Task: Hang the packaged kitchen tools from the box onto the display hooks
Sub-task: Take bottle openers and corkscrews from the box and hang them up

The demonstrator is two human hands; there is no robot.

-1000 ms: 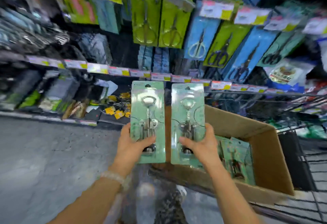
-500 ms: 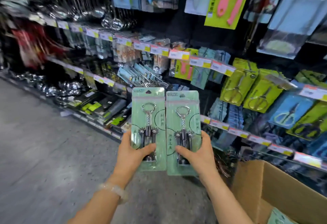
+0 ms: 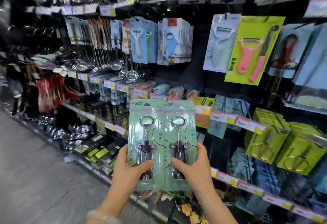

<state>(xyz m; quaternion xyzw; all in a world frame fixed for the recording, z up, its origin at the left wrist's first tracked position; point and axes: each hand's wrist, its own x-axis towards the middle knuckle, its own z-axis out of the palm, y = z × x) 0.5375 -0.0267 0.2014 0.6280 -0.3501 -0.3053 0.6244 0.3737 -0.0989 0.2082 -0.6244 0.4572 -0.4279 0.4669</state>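
Note:
Two mint-green blister cards, each with a metal corkscrew, stand upright side by side in front of the display. My left hand (image 3: pixel 130 169) grips the bottom of the left corkscrew pack (image 3: pixel 146 135), thumb across its front. My right hand (image 3: pixel 192 166) grips the bottom of the right corkscrew pack (image 3: pixel 178 131) the same way. The right card's left edge overlaps the left card slightly. The box is out of view.
Display hooks carry packaged peelers (image 3: pixel 251 50), a blue whale-shaped opener pack (image 3: pixel 174 41) and hanging ladles (image 3: pixel 113 63). Green and blue scissor packs (image 3: pixel 284 146) hang lower right. Price-tag rails (image 3: pixel 231 117) run along the shelves. Grey floor (image 3: pixel 35 170) lies to the left.
The view has swung up and left, away from the box, which has dropped out of sight. Both hands raised the two packs and brought them together until they overlap.

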